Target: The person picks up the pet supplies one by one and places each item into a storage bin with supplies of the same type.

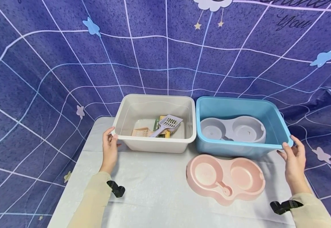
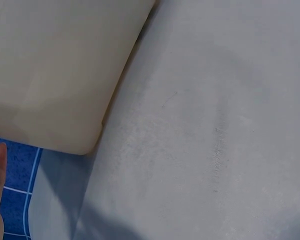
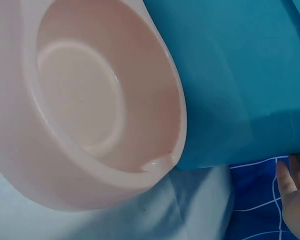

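Note:
My left hand (image 1: 109, 150) holds the front left corner of a light grey litter box (image 1: 154, 145), thumb and fingertips at its rim. Inside lie a lavender litter scoop (image 1: 169, 122), a peach scoop (image 1: 141, 132) and a yellow-and-green item (image 1: 166, 134), partly hidden under the lavender scoop. At the front right corner of a blue litter box (image 1: 225, 147), my right hand (image 1: 295, 161) grips the rim between thumb and fingers. A greyish-purple double pet bowl (image 1: 229, 124) sits inside that box. Part of each hand shows at the edge of its wrist view.
A pink double pet bowl (image 1: 226, 179) lies on the white-covered table (image 1: 148, 190) in front of the blue box, with a small pink scoop (image 1: 225, 189) in its middle. The two boxes stand side by side against a blue patterned curtain (image 1: 154, 50).

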